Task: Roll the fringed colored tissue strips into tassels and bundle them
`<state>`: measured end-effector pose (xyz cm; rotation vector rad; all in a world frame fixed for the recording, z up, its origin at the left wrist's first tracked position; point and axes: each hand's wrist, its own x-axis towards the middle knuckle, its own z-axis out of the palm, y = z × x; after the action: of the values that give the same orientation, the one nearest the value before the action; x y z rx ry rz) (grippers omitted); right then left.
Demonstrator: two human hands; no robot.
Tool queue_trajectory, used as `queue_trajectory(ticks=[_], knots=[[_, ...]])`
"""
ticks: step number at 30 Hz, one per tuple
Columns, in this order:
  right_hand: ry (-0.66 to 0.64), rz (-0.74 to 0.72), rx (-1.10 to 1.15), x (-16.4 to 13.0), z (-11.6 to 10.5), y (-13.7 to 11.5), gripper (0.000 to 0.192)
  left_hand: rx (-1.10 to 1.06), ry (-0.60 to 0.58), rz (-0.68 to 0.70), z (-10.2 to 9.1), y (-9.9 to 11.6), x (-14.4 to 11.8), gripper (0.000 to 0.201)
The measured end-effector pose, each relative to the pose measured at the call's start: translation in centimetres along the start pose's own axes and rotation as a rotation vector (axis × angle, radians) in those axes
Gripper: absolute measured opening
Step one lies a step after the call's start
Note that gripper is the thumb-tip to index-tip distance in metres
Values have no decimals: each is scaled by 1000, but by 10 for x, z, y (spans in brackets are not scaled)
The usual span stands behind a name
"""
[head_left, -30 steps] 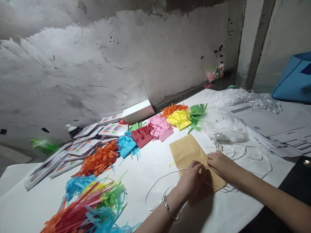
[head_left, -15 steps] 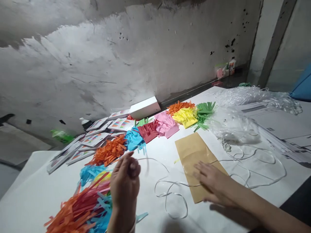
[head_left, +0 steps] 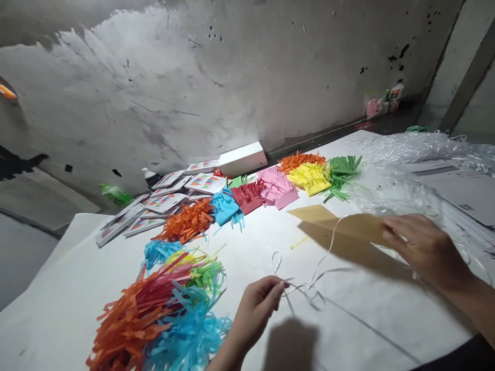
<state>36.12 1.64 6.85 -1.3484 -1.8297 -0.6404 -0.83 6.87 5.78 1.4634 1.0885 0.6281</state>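
My left hand (head_left: 258, 308), low in the middle, pinches a thin white string (head_left: 332, 238) between thumb and fingertips. The string forms small loops beside those fingertips, and one strand runs up to the brown paper sheet (head_left: 344, 232). Closed on that sheet's right edge is my right hand (head_left: 427, 250), holding it tilted above the table, with a dark shadow below. A pile of loose paper fringe tassels (head_left: 131, 322) in orange, blue, pink and green lies left of my left hand. A small yellow strip (head_left: 298, 243) rests between the hands.
Fringed paper bundles (head_left: 247, 197) in several colours line the back of the white-covered table (head_left: 247, 252). Printed flat packs (head_left: 164, 203) and a white box (head_left: 243, 158) are behind them. Clear plastic bags (head_left: 390, 188) and a white string heap (head_left: 410, 148) occupy the right.
My right hand has lifted the brown sheet off the table and moved right. My left hand has moved right and lower, now pinching the string. The view has shifted slightly.
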Motion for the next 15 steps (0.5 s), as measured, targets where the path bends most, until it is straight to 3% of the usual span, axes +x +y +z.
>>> queue_trajectory(ticks=[4, 8, 12, 15], knots=[[182, 38, -219, 8, -13, 18, 10, 275, -135, 85, 18, 8, 17, 40], [250, 53, -340, 1, -18, 18, 8, 350, -184, 98, 35, 13, 38, 37], [89, -131, -266, -23, -10, -5, 22, 371, -223, 110, 46, 15, 44, 36], [-53, -283, -127, -44, 14, -29, 31, 316, -239, 108, 46, 14, 33, 43]])
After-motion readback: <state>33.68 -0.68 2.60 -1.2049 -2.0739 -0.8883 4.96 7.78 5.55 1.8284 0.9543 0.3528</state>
